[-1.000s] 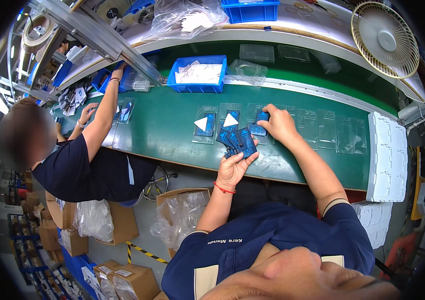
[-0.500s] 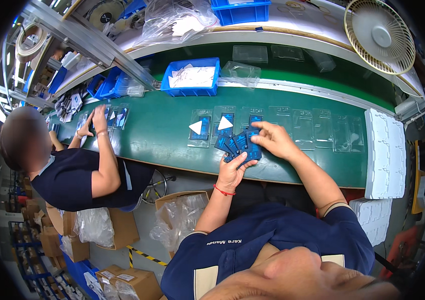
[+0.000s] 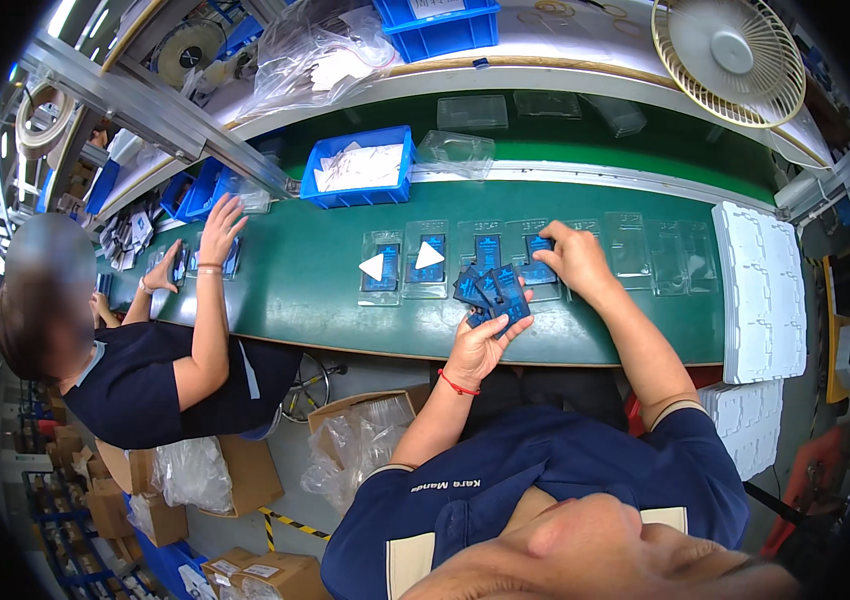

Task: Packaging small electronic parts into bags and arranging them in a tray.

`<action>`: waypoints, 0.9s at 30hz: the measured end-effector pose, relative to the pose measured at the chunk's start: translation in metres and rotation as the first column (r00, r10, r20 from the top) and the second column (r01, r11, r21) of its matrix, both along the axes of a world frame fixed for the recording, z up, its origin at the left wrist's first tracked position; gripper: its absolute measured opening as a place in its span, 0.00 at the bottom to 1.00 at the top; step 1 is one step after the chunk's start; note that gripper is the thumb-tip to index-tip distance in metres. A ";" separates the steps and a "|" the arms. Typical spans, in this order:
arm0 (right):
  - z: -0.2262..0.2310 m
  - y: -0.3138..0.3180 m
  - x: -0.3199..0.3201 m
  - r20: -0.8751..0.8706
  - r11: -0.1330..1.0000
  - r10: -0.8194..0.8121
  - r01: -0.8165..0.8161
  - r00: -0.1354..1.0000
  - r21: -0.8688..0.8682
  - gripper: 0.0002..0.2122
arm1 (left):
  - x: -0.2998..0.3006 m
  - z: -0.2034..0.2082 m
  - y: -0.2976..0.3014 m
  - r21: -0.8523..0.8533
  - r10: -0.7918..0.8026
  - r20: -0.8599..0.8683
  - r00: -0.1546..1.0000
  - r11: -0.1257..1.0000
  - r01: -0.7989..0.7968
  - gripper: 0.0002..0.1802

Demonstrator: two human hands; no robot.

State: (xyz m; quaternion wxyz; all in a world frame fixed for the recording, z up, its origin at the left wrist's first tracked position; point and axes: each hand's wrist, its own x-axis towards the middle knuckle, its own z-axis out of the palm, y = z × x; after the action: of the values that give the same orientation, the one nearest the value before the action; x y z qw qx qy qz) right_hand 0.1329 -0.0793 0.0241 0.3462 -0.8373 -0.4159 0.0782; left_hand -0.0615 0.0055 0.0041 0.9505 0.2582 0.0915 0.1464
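My left hand [image 3: 480, 347] is closed around a fanned bunch of flat dark cards with blue print [image 3: 505, 298], held just above the near side of the green table. To its right, my right hand [image 3: 577, 262] has its thumb and fingertips on another dark card [image 3: 542, 268], which lies in a clear plastic tray [image 3: 533, 226]. Left of that, one tray holds a dark card [image 3: 488, 250], partly hidden by the bunch. Two trays further left each carry a dark card [image 3: 382, 278] with a white triangular piece [image 3: 429, 256] on top.
More clear trays [image 3: 628, 245] continue rightward to a stack of white moulded sheets [image 3: 760, 295]. A blue bin [image 3: 407, 185] of white pieces stands at the back. At left, a co-worker [image 3: 160, 370] handles similar trays. A fan [image 3: 730, 55] sits on the shelf above.
My right hand has moved from the bunch to a tray on the right with a card. The third tray's card now shows more fully. The co-worker's hands have spread apart.
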 end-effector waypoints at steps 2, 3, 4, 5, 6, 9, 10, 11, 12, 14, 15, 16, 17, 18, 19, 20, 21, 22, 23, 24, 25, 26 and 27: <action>-0.006 -0.002 -0.006 0.092 1.000 0.019 -0.020 0.996 0.002 0.12 | 0.001 0.000 -0.001 0.018 0.016 -0.024 1.000 1.000 -0.015 0.28; -0.006 -0.002 -0.008 0.179 0.999 0.040 -0.040 0.983 -0.004 0.11 | 0.001 -0.002 -0.002 0.012 0.017 -0.033 0.999 1.000 -0.016 0.26; -0.006 -0.002 -0.010 0.265 0.998 0.060 -0.059 0.962 -0.012 0.10 | 0.002 -0.003 -0.002 0.006 0.017 -0.042 0.999 1.000 -0.017 0.23; -0.006 -0.002 -0.014 0.277 0.994 0.082 -0.057 0.957 -0.094 0.10 | 0.001 -0.004 -0.002 0.008 0.014 -0.042 0.999 1.000 -0.014 0.23; -0.009 -0.003 -0.018 0.280 0.994 0.077 -0.053 0.957 -0.092 0.10 | 0.002 -0.005 -0.002 0.013 0.027 -0.047 0.999 1.000 -0.026 0.22; -0.016 -0.005 -0.029 0.487 0.999 0.035 -0.032 0.873 -0.014 0.11 | 0.003 -0.007 -0.002 0.018 0.059 -0.072 0.996 0.998 -0.058 0.19; -0.014 -0.007 -0.028 0.488 0.999 0.032 -0.030 0.872 -0.014 0.11 | 0.002 -0.008 -0.003 0.016 0.084 -0.095 0.992 0.996 -0.083 0.19; -0.012 -0.009 -0.028 0.466 0.999 0.019 -0.032 0.885 0.020 0.11 | 0.000 -0.008 -0.005 0.016 0.081 -0.094 0.992 0.997 -0.080 0.19; -0.008 -0.010 -0.026 0.445 0.998 0.004 -0.032 0.896 0.057 0.11 | 0.001 -0.007 -0.006 0.027 0.099 -0.115 0.988 0.995 -0.097 0.19; 0.003 -0.016 -0.027 0.164 0.991 0.039 -0.060 0.986 0.124 0.10 | 0.004 -0.006 -0.006 0.039 0.112 -0.134 0.985 0.993 -0.108 0.19; 0.006 -0.021 -0.030 -0.131 0.979 0.099 -0.072 0.986 0.193 0.09 | 0.003 -0.005 -0.006 0.073 0.097 -0.150 0.984 0.994 -0.087 0.19; 0.002 -0.026 -0.034 -0.132 0.979 0.092 -0.066 0.987 0.191 0.09 | 0.004 -0.005 -0.007 0.106 0.082 -0.167 0.983 0.992 -0.065 0.19; -0.005 -0.030 -0.038 -0.436 0.948 0.213 -0.078 0.874 0.308 0.09 | 0.006 -0.004 -0.009 0.104 0.075 -0.168 0.983 0.993 -0.058 0.19; -0.002 -0.030 -0.041 -0.670 0.905 0.347 -0.048 0.657 0.422 0.10 | 0.009 -0.003 -0.010 0.107 0.058 -0.172 0.983 0.993 -0.040 0.20; 0.004 -0.032 -0.039 -0.694 0.904 0.353 -0.036 0.628 0.427 0.14 | 0.012 -0.001 -0.011 0.109 0.040 -0.176 0.984 0.994 -0.021 0.20; 0.014 -0.040 -0.032 -0.782 0.965 0.199 0.022 0.590 0.262 0.12 | 0.014 0.002 -0.012 0.111 0.023 -0.179 0.984 0.994 -0.003 0.21; 0.022 -0.045 -0.022 -0.758 0.972 0.121 0.076 0.641 0.220 0.11 | 0.015 0.007 -0.013 0.116 0.006 -0.172 0.985 0.993 0.014 0.23; 0.024 -0.052 -0.008 -0.726 0.975 0.041 0.132 0.687 0.180 0.10 | 0.017 0.007 -0.014 0.114 -0.002 -0.173 0.985 0.993 0.022 0.23; 0.009 -0.057 0.012 -0.699 0.949 0.084 0.157 0.710 0.272 0.10 | 0.019 0.008 -0.014 0.070 -0.026 -0.104 0.994 0.997 0.033 0.24; -0.007 -0.062 0.032 -0.669 0.915 0.125 0.175 0.733 0.363 0.10 | 0.020 0.008 -0.015 0.027 -0.045 -0.034 0.998 0.999 0.046 0.25; -0.005 -0.065 0.044 -0.605 0.938 0.050 0.170 0.795 0.301 0.12 | 0.022 0.007 -0.014 0.002 -0.065 -0.008 0.998 0.998 0.065 0.25; -0.003 -0.066 0.046 -0.604 0.938 0.046 0.173 0.796 0.300 0.12 | 0.023 0.006 -0.014 0.001 -0.069 -0.007 0.998 0.998 0.069 0.25; 0.003 -0.066 0.046 -0.413 0.982 -0.045 0.115 0.909 0.147 0.14 | 0.023 0.004 -0.015 0.001 -0.076 -0.003 0.997 0.997 0.076 0.25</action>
State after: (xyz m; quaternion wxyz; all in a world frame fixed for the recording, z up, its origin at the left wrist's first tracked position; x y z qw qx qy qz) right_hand 0.1787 -0.1454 0.0273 0.4975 -0.7867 -0.3047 0.2016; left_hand -0.0381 -0.0095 0.0078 0.9551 0.2623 0.0829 0.1099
